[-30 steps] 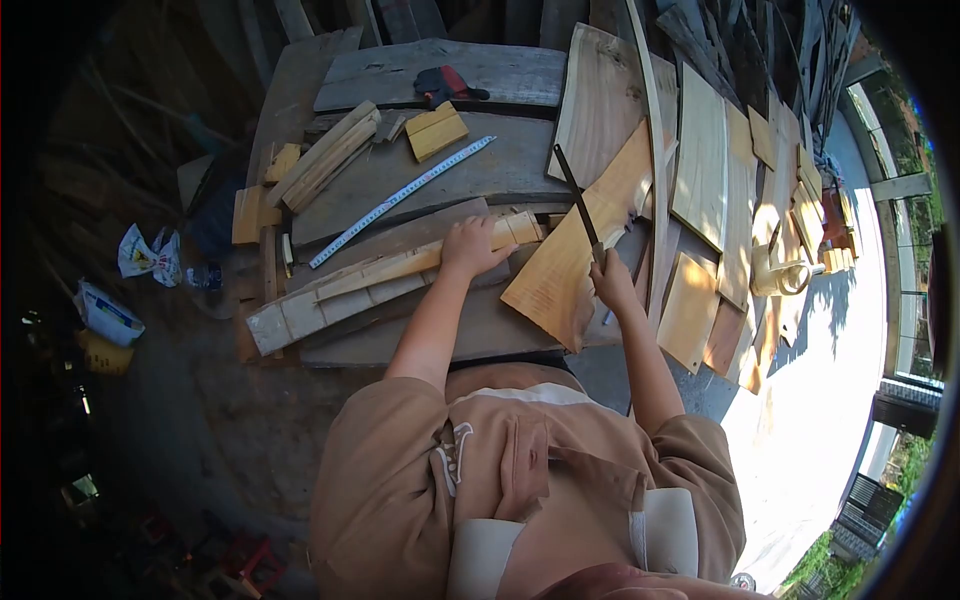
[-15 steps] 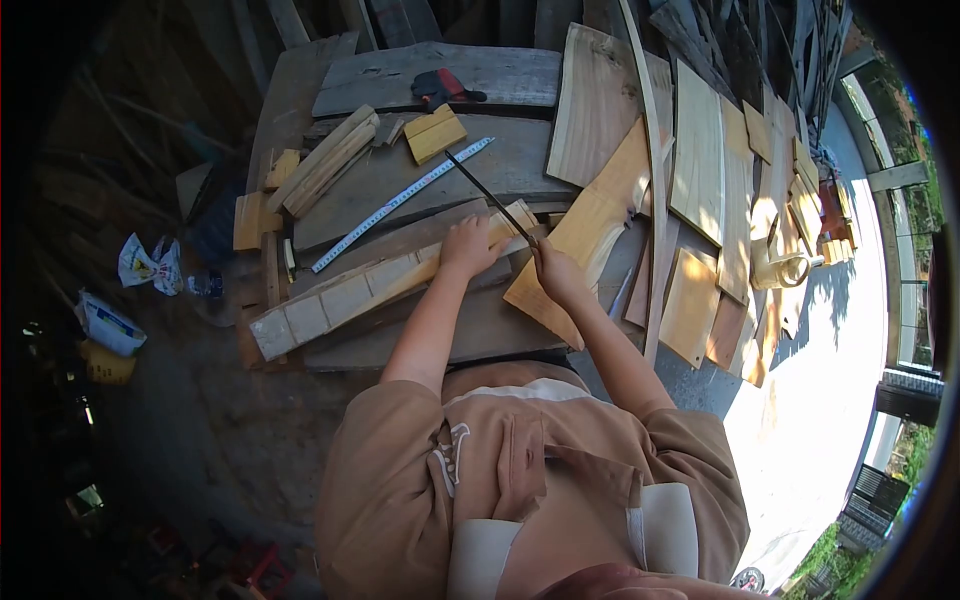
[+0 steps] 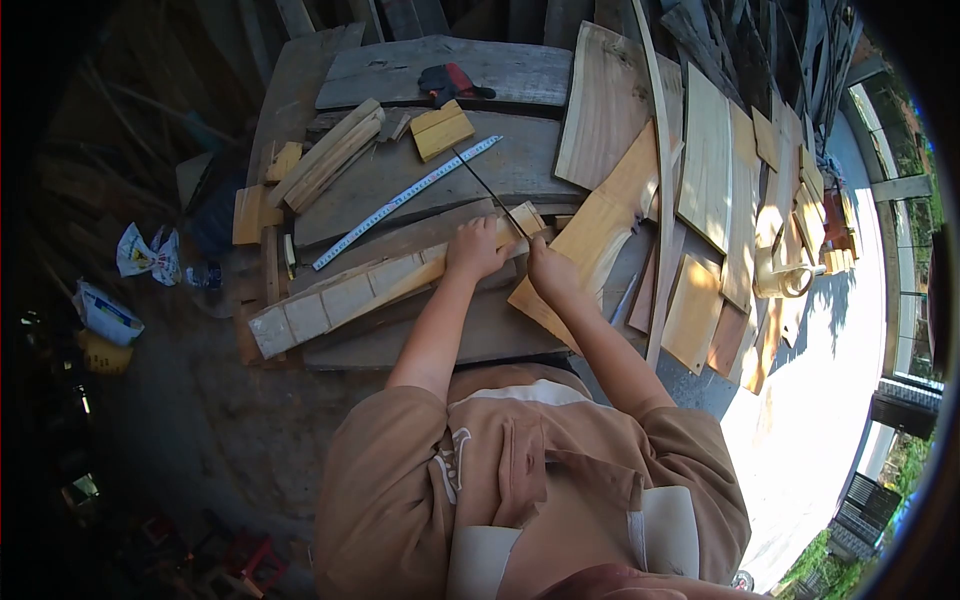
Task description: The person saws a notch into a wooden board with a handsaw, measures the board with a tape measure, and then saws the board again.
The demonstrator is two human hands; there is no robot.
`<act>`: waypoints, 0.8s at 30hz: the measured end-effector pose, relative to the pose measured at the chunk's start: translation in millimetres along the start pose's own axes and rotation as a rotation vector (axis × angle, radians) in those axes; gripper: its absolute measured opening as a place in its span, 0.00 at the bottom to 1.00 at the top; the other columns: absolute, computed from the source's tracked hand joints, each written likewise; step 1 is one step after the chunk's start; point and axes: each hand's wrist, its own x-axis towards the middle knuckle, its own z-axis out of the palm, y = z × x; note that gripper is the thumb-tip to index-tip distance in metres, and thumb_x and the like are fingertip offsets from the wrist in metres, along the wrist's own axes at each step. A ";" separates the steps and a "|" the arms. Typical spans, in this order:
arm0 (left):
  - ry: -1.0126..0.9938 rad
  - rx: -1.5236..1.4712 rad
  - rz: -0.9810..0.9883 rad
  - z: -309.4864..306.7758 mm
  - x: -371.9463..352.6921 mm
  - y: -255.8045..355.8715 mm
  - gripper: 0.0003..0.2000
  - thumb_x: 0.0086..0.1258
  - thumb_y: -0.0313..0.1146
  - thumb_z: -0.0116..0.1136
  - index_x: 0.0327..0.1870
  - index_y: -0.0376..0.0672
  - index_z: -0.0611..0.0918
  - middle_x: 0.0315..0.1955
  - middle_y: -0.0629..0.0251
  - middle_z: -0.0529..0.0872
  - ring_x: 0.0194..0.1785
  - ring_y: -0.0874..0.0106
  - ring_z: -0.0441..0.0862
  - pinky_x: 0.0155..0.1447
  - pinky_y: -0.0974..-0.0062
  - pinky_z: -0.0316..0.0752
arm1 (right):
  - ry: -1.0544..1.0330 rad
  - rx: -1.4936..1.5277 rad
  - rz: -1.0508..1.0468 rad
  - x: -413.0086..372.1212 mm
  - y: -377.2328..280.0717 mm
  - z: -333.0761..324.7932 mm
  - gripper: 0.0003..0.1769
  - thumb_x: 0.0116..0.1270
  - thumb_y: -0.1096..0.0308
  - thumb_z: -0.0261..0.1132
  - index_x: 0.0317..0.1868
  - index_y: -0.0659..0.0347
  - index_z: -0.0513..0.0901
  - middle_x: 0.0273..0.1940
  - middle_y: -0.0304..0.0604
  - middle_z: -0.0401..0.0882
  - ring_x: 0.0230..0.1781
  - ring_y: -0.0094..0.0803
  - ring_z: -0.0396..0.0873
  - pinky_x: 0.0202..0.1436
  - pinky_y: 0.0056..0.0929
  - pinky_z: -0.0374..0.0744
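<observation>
A long marked wooden piece [image 3: 345, 300] lies slanted across the grey boards in front of me. My left hand [image 3: 478, 248] grips it near its right end, fingers wrapped over the top. My right hand [image 3: 552, 270] is closed on the near end of a thin dark tool [image 3: 488, 188], whose far end reaches up to a small yellow wood block [image 3: 442, 131]. The tool crosses the wooden piece just right of my left hand. A white ruler [image 3: 405, 205] lies beyond the piece, to the left of the tool.
A black and red object [image 3: 450, 82] sits on the back board. Wood strips [image 3: 328, 158] are stacked at the left. Planks [image 3: 705, 160] and a long thin strip [image 3: 661, 180] spread to the right, with a tape roll [image 3: 783, 278] on them. Plastic bags [image 3: 150, 258] are at far left.
My right hand and the thin tool have shifted slightly down and toward my left hand. The whole view has also moved a little.
</observation>
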 end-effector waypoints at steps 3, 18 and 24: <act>0.044 -0.028 0.026 4.4 -1.2 -3.6 0.26 0.55 0.49 0.58 0.46 0.34 0.73 0.38 0.50 0.80 0.45 0.58 0.77 0.49 0.64 0.70 | 0.010 0.025 0.004 1.8 -3.8 0.1 0.08 0.62 0.68 0.48 0.37 0.63 0.66 0.23 0.55 0.78 0.22 0.51 0.78 0.25 0.47 0.75; -0.028 -0.052 -0.053 -5.0 -1.8 2.5 0.29 0.54 0.49 0.57 0.52 0.37 0.72 0.44 0.51 0.78 0.49 0.58 0.76 0.53 0.65 0.70 | -0.016 0.071 0.062 19.3 -4.2 9.1 0.09 0.63 0.65 0.47 0.38 0.61 0.69 0.26 0.56 0.79 0.27 0.52 0.79 0.30 0.46 0.75; -0.020 -0.035 -0.051 -3.9 -1.3 2.4 0.29 0.54 0.51 0.56 0.52 0.37 0.72 0.44 0.52 0.79 0.49 0.59 0.76 0.53 0.66 0.70 | -0.007 0.091 0.066 16.1 -4.9 8.9 0.10 0.64 0.65 0.47 0.38 0.61 0.69 0.25 0.56 0.79 0.27 0.52 0.79 0.30 0.47 0.75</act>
